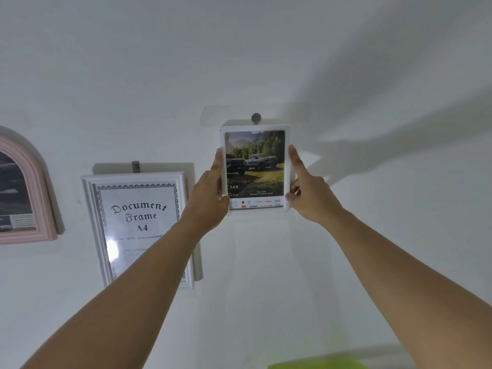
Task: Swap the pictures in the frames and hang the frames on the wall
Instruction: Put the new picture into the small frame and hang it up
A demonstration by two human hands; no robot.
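Note:
A small white frame point(255, 128) with a picture of two trucks in a forest meadow point(254, 161) sits against the white wall, its top edge just under a grey wall hook point(256, 118). My left hand point(210, 190) grips the frame's left edge, thumb on the front near the bottom corner. My right hand point(308, 190) holds the right edge, index finger stretched up along the side and the other fingers curled at the lower corner. I cannot tell whether the frame hangs on the hook.
To the left a larger white frame reading "Document Frame A4" point(138, 217) hangs from a hook point(135, 166); my left forearm crosses its lower right corner. A pink arched frame point(40, 187) hangs at the far left. Something yellow-green point(316, 364) shows at the bottom edge.

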